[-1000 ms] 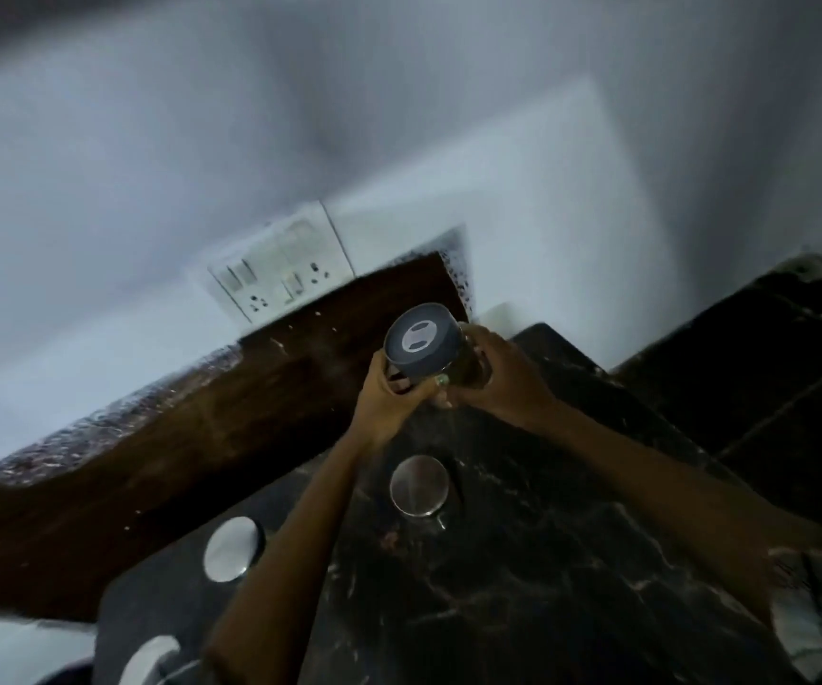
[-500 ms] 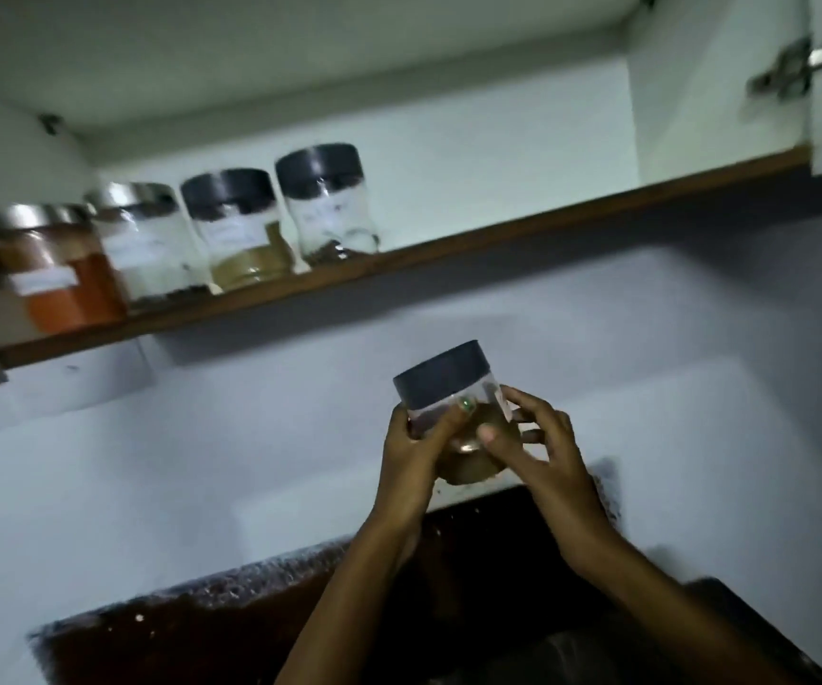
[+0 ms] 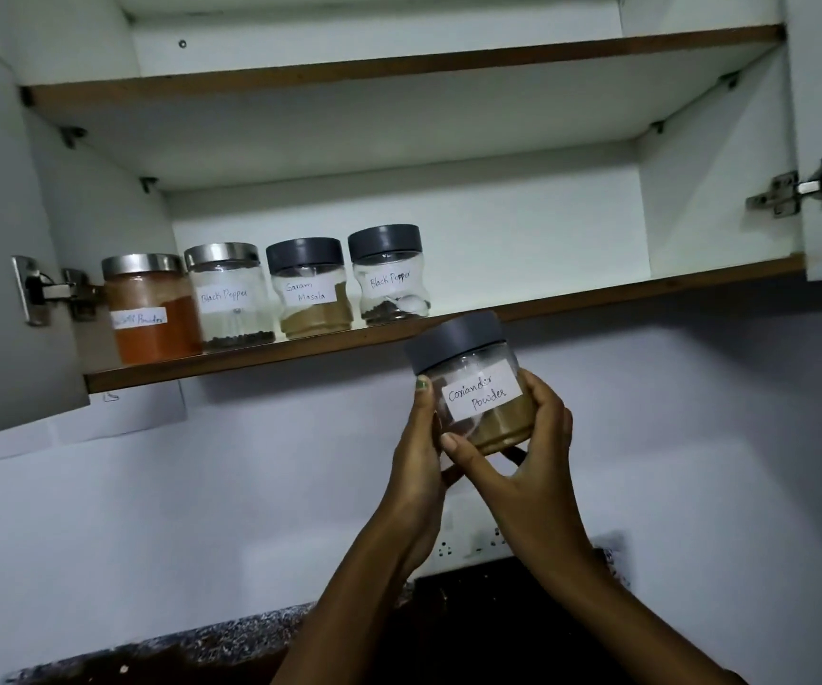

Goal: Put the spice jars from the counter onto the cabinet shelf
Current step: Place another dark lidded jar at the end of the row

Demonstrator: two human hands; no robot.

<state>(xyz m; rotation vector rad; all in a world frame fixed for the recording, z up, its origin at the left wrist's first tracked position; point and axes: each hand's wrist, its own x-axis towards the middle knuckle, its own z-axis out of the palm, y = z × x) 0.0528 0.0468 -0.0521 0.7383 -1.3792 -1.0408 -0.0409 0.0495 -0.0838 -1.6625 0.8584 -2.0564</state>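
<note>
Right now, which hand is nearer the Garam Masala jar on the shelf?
Left. The left hand is below and right of the Garam Masala jar; the right hand is farther right.

Coriander jar: grey lid, tan powder, white label. Chilli jar: steel lid, orange-red. Shelf: brown edge, white cabinet. Counter: dark, speckled.

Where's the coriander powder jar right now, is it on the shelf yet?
Not yet. In the head view the coriander powder jar is held by the left hand and right hand, just below the shelf edge, right of the dark-lidded black pepper jar.
</note>
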